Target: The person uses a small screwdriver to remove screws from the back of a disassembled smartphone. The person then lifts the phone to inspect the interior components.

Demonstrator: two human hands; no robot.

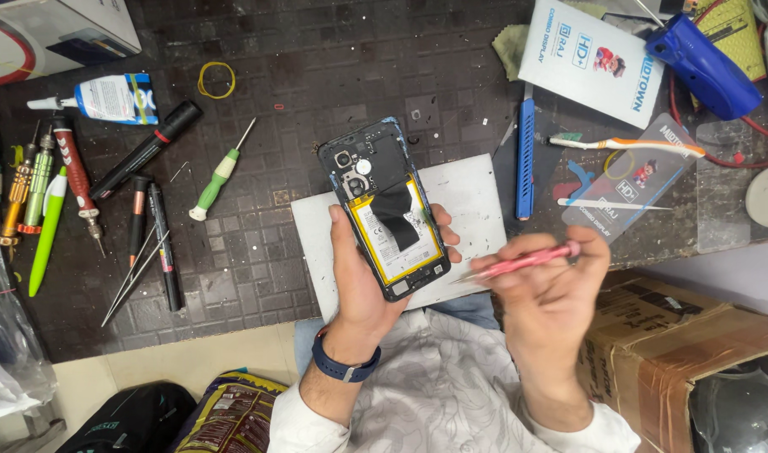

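Observation:
My left hand (363, 273) grips an opened phone (384, 205) with its back cover off. A yellow battery crossed by a black strip and the camera modules show inside it. The phone is held upright over a white mat (472, 197). My right hand (551, 289) holds a thin pink screwdriver (522, 260), blurred, with its tip pointing left at the phone's lower right edge. A blue band sits on my left wrist.
Several screwdrivers, pens and tweezers (136, 268) lie at the left, with a green-handled screwdriver (218, 174) and a glue bottle (107, 96) beside them. A blue pry tool (525, 155), toothbrush (627, 144) and white box (593, 54) sit at the right. A cardboard box (677, 344) stands lower right.

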